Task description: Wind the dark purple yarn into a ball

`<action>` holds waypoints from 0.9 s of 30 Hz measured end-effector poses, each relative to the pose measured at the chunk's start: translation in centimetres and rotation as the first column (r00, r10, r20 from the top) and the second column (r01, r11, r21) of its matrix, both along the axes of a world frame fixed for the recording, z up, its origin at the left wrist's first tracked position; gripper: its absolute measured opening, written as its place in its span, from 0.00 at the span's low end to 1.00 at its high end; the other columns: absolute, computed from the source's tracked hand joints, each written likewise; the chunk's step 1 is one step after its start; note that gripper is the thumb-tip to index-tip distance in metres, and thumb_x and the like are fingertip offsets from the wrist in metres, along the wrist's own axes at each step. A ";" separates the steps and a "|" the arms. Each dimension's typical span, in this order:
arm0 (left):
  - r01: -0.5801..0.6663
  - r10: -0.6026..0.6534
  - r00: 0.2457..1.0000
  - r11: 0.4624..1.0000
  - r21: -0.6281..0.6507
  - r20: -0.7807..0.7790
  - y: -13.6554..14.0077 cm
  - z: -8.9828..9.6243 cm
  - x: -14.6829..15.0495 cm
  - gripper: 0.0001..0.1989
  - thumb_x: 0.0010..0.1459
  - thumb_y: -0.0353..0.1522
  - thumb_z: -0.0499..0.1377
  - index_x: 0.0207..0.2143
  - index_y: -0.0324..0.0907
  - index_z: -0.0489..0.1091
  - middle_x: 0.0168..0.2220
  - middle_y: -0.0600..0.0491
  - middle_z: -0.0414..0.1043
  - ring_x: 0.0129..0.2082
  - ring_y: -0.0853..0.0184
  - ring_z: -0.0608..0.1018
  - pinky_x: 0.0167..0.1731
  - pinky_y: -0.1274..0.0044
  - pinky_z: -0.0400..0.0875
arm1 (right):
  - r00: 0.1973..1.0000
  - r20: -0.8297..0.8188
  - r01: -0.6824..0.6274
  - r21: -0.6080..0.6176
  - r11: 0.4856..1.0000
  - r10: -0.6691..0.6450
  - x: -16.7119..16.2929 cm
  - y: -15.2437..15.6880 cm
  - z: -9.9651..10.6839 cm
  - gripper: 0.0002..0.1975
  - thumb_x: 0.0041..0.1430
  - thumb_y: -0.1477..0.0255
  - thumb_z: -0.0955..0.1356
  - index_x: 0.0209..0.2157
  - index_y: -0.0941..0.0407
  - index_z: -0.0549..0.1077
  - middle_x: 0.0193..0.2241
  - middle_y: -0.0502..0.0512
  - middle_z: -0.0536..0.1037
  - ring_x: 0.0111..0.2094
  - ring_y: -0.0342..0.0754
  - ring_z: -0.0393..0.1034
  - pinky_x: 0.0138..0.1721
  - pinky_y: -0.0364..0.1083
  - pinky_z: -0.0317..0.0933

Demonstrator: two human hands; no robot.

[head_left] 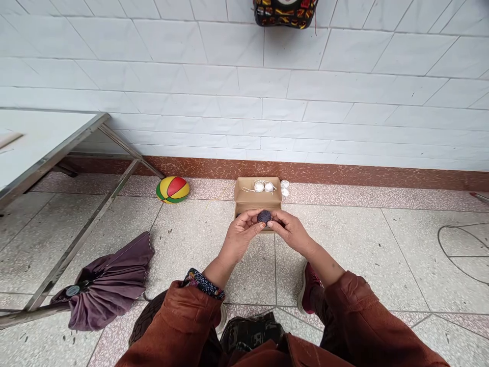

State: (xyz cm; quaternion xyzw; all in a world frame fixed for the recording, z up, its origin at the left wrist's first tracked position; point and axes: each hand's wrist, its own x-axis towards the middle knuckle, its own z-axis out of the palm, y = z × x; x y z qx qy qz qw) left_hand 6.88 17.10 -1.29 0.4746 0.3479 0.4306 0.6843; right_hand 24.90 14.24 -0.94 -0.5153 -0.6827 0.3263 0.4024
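Observation:
Between my two hands is a small dark ball of yarn (264, 216), its ridged surface facing up. My left hand (244, 228) grips it from the left with thumb and fingers. From the other side, my right hand (288, 228) pinches it too, thumb at its lower edge. Under and behind the hands stands an open brown cardboard box (248, 207), its inside mostly hidden. Two white yarn balls (263, 187) with loose strands show at the box's far part. Two more small white balls (284, 188) lie on the floor just right of it.
A striped ball (172, 189) sits on the floor to the left, near a metal-framed table (82, 130). A folded purple umbrella (114, 285) lies lower left. Against the tiled wall (229, 81) hangs a dark patterned item (286, 15). A thin wire loop (439, 239) is at the right.

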 end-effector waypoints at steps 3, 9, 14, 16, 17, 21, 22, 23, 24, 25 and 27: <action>-0.021 0.021 1.000 1.000 0.009 -0.003 -0.1 0.3 0.1 0.20 0.49 0.33 0.70 0.46 0.45 0.74 0.45 0.52 0.78 0.45 0.64 0.78 0.50 0.69 0.69 | 1.000 0.009 0.007 0.007 1.000 -0.007 -0.1 0.0 -0.4 0.12 0.69 0.62 0.63 0.38 0.55 0.72 0.31 0.52 0.75 0.33 0.47 0.69 0.35 0.44 0.61; -0.188 0.188 0.981 0.982 0.022 -0.035 0.5 0.2 0.2 0.19 0.47 0.31 0.70 0.42 0.43 0.70 0.38 0.55 0.76 0.38 0.70 0.76 0.44 0.75 0.69 | 0.991 0.121 -0.059 0.066 0.996 0.051 -0.5 -0.5 -0.5 0.08 0.69 0.67 0.64 0.37 0.54 0.72 0.32 0.53 0.76 0.34 0.47 0.70 0.37 0.45 0.63; -0.084 0.101 0.967 0.993 0.082 -0.232 0.4 -0.2 0.2 0.18 0.45 0.32 0.71 0.38 0.41 0.70 0.35 0.55 0.74 0.33 0.70 0.74 0.38 0.75 0.67 | 0.987 0.123 -0.123 0.163 0.979 0.103 0.3 -0.7 0.9 0.09 0.70 0.69 0.62 0.40 0.53 0.74 0.33 0.54 0.76 0.35 0.47 0.71 0.39 0.45 0.65; 0.047 -0.018 0.960 0.994 0.096 -0.278 0.0 0.0 0.3 0.15 0.47 0.33 0.69 0.37 0.41 0.71 0.34 0.54 0.74 0.33 0.69 0.74 0.38 0.75 0.67 | 0.993 0.095 -0.089 0.175 0.981 0.073 0.8 -0.4 1.0 0.09 0.70 0.68 0.63 0.38 0.53 0.75 0.33 0.53 0.76 0.36 0.47 0.71 0.39 0.46 0.65; 0.118 -0.091 0.959 0.989 0.088 -0.268 -0.3 0.1 0.4 0.14 0.49 0.33 0.69 0.37 0.41 0.71 0.34 0.54 0.74 0.34 0.68 0.75 0.38 0.75 0.67 | 0.996 0.074 -0.064 0.181 0.981 0.051 1.0 -0.2 1.0 0.09 0.70 0.68 0.64 0.37 0.53 0.75 0.32 0.53 0.76 0.36 0.47 0.71 0.39 0.46 0.65; 0.287 -0.286 0.957 0.958 0.024 -0.048 -0.8 0.6 0.5 0.18 0.50 0.31 0.69 0.43 0.43 0.70 0.38 0.52 0.76 0.37 0.67 0.77 0.39 0.75 0.68 | 0.998 -0.016 0.059 0.137 0.989 -0.057 1.4 0.5 0.1 0.09 0.67 0.69 0.66 0.32 0.53 0.74 0.29 0.52 0.76 0.33 0.47 0.70 0.37 0.45 0.64; 0.297 -0.297 0.955 0.955 0.012 0.019 -0.8 0.7 0.5 0.20 0.49 0.30 0.69 0.45 0.44 0.69 0.39 0.52 0.76 0.38 0.67 0.77 0.39 0.74 0.68 | 0.996 -0.026 0.082 0.114 0.990 -0.080 1.3 0.6 -0.2 0.08 0.66 0.69 0.66 0.32 0.54 0.74 0.28 0.52 0.75 0.32 0.46 0.70 0.37 0.45 0.64; 0.297 -0.296 0.952 0.955 -0.002 0.075 -0.8 0.7 0.5 0.23 0.50 0.30 0.69 0.48 0.45 0.68 0.40 0.52 0.76 0.39 0.66 0.77 0.40 0.74 0.69 | 0.995 -0.028 0.096 0.091 0.991 -0.094 1.3 0.7 -0.4 0.08 0.66 0.69 0.66 0.31 0.54 0.73 0.28 0.51 0.75 0.32 0.46 0.69 0.36 0.45 0.63; 0.295 -0.291 0.950 0.955 -0.018 0.117 -0.8 0.7 0.5 0.25 0.50 0.30 0.69 0.50 0.46 0.68 0.41 0.52 0.77 0.40 0.66 0.77 0.41 0.74 0.69 | 0.995 -0.025 0.101 0.073 0.992 -0.099 1.2 0.7 -0.6 0.08 0.65 0.70 0.66 0.31 0.54 0.73 0.28 0.51 0.75 0.32 0.46 0.69 0.36 0.45 0.63; 0.286 -0.278 0.950 0.958 -0.037 0.143 -0.7 0.6 0.5 0.25 0.50 0.30 0.69 0.51 0.46 0.68 0.42 0.51 0.77 0.41 0.66 0.77 0.41 0.73 0.69 | 0.995 -0.016 0.097 0.060 0.993 -0.096 1.1 0.7 -0.8 0.08 0.65 0.71 0.66 0.31 0.54 0.73 0.28 0.51 0.75 0.32 0.46 0.69 0.36 0.44 0.63; 0.245 -0.230 0.960 0.966 -0.084 0.159 -0.6 0.4 0.3 0.23 0.50 0.30 0.69 0.49 0.45 0.71 0.43 0.50 0.76 0.41 0.65 0.77 0.41 0.74 0.70 | 0.997 0.007 0.082 0.046 0.996 -0.083 0.9 0.7 -1.0 0.08 0.65 0.72 0.65 0.31 0.54 0.72 0.29 0.51 0.75 0.32 0.46 0.69 0.36 0.44 0.62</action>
